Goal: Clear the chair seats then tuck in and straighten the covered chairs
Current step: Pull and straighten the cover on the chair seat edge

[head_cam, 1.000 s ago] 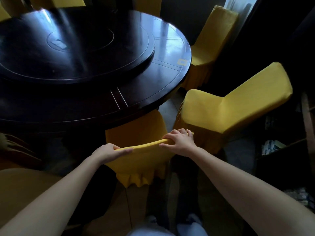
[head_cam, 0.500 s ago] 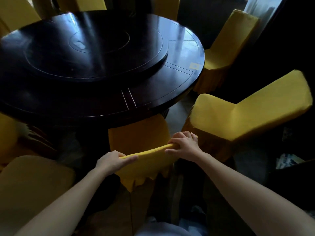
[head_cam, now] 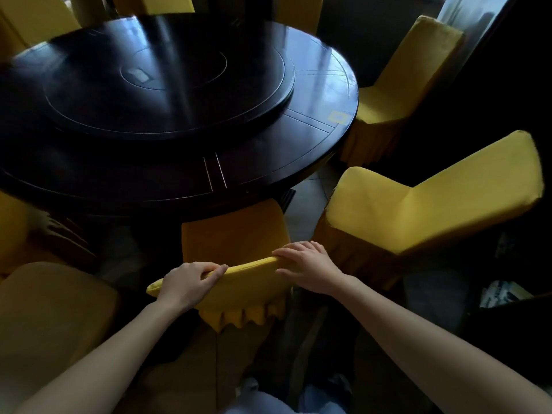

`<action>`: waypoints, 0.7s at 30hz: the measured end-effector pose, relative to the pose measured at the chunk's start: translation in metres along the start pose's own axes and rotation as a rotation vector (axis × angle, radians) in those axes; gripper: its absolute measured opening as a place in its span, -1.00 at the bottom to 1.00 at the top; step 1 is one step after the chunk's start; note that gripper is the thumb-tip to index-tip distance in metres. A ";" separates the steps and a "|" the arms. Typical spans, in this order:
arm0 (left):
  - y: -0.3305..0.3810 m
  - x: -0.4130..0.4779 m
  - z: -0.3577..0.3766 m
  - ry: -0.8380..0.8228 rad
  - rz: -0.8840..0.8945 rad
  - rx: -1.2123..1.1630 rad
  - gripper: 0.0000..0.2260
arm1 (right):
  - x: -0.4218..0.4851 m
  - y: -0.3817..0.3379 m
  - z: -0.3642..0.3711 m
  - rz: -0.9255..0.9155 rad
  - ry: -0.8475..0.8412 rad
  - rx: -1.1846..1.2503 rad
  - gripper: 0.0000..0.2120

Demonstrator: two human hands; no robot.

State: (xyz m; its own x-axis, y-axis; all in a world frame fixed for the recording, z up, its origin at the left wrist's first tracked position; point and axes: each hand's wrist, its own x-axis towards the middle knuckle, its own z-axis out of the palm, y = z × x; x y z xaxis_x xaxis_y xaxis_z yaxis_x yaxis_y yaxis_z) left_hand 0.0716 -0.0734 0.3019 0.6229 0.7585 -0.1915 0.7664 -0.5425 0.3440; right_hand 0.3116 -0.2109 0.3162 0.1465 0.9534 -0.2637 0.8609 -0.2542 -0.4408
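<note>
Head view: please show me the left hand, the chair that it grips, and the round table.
left hand (head_cam: 191,282), head view, back of the hand.
chair (head_cam: 252,265), head view, top edge of the backrest.
round table (head_cam: 268,162), head view, bare dark top near the rim.

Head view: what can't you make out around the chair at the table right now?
Head view only:
Middle chair seat front: hidden under the table edge.
Its legs: covered by its yellow skirt.
Left hand fingertips: curled behind the backrest top.
Left chair: dim, cut by the frame edge.
Floor items at right: dark, too small.
</note>
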 end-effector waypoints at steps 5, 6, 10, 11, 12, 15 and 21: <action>0.083 0.024 0.008 -0.267 0.095 0.012 -0.38 | -0.025 0.043 -0.014 0.035 -0.026 -0.020 -0.42; 0.101 0.029 0.011 -0.259 0.128 0.028 -0.35 | -0.033 0.055 -0.019 0.063 -0.024 -0.041 -0.38; 0.179 0.051 0.026 -0.193 0.249 0.060 -0.40 | -0.069 0.113 -0.046 0.159 0.056 -0.123 -0.17; 0.199 0.057 0.031 -0.184 0.273 0.062 -0.39 | -0.079 0.128 -0.052 0.184 0.078 -0.143 -0.24; 0.218 0.062 0.035 -0.175 0.293 0.060 -0.38 | -0.088 0.144 -0.058 0.209 0.100 -0.156 -0.31; 0.273 0.076 0.049 -0.153 0.357 0.072 -0.38 | -0.116 0.186 -0.073 0.279 0.158 -0.160 -0.33; 0.377 0.095 0.079 -0.150 0.502 0.143 -0.38 | -0.173 0.258 -0.092 0.420 0.265 -0.112 -0.34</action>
State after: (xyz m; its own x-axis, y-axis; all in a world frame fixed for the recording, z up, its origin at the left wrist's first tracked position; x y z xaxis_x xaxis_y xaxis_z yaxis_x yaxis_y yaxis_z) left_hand 0.4318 -0.2344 0.3409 0.9255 0.3393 -0.1684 0.3760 -0.8765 0.3006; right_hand 0.5532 -0.4263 0.3272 0.5975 0.7846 -0.1656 0.7457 -0.6196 -0.2451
